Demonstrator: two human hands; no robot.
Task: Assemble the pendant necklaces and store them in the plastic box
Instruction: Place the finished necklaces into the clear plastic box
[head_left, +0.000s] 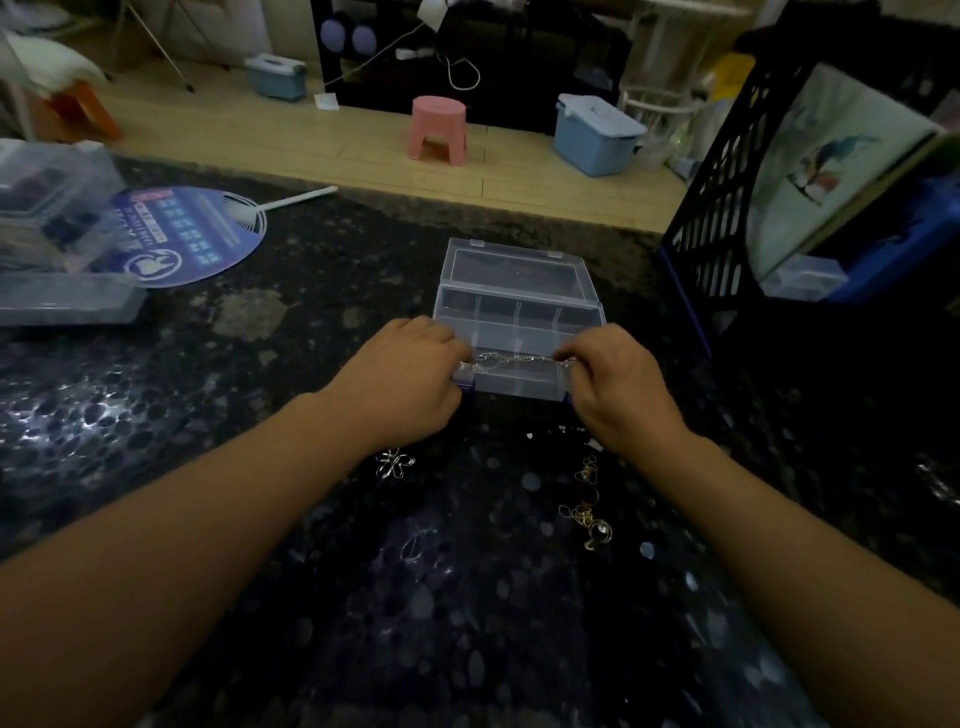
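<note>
both hands' fingers pinching silver chain (511, 358) over open plastic box (519, 332) near edge, dark tabletop (467, 597) behind wrists

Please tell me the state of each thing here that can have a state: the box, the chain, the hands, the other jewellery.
plastic box: lid open, far compartments look empty
silver chain: stretched between both hands, over the box's near row
left hand: pinches one chain end
right hand: pinches the other end
silver flower pendant: lying loose on the table
gold necklace: lying loose, not stored
</note>
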